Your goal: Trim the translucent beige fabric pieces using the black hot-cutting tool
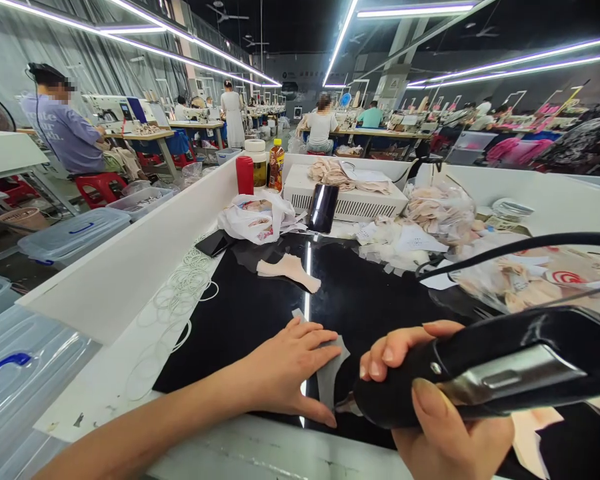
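Note:
My left hand [295,363] lies flat with fingers spread, pressing on a small sheer grey fabric piece [330,380] on the black work surface [235,327]. Wrapped around a black corded hand tool [480,373] with a silver lever is my right hand [440,407]. The tool's narrow metal tip [349,405] points left, at the edge of the grey fabric near my left thumb; whether it touches I cannot tell. Farther back rests a beige fabric piece [290,270]. Another beige piece [533,433] is partly hidden behind the tool and right hand.
Pale elastic loops [180,293] and a black phone [215,243] lie at left. A white plastic bag [260,217], a dark upright device [323,208] and a white vented box [343,193] stand behind. Bagged fabric [530,267] and the tool's cable [520,250] occupy the right. White walls [145,253] border the table.

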`<state>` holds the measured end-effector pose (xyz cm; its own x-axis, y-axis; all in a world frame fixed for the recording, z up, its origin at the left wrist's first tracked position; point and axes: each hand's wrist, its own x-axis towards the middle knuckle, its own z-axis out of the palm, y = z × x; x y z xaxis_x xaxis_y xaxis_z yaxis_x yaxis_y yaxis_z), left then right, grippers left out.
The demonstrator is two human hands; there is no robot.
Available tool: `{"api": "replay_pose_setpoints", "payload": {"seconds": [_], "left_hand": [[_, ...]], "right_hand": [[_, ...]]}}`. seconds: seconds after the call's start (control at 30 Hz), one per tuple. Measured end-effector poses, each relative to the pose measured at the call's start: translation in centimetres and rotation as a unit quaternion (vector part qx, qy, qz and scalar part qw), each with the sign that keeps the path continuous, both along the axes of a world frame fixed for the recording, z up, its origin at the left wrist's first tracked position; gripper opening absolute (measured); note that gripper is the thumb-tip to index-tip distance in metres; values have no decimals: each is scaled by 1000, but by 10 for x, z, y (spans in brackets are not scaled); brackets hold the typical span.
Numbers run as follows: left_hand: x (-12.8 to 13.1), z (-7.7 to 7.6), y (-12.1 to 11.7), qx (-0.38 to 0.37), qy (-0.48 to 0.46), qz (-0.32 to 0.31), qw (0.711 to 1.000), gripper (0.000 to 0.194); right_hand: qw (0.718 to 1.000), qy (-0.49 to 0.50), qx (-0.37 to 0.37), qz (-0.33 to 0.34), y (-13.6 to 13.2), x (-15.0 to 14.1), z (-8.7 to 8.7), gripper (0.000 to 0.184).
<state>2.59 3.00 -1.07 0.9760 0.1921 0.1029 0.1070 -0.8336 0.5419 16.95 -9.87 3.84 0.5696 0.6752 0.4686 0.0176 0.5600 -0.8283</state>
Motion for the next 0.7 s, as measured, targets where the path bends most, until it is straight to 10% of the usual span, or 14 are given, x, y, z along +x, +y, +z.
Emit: {"api": "replay_pose_setpoints", "payload": {"seconds": [0.27, 0.5, 0.7], "left_hand": [[-1, 0, 1, -9, -11, 0, 1000, 88], [-1, 6, 8, -23, -73, 64, 995, 23], [1, 3, 4, 39, -66, 49, 996, 17]], "right_hand": [[1000, -2, -18, -12, -3, 2, -1, 29], [997, 8, -3, -74, 0, 19, 8, 35], [985, 1, -14, -174, 5, 46, 11, 39]]}}
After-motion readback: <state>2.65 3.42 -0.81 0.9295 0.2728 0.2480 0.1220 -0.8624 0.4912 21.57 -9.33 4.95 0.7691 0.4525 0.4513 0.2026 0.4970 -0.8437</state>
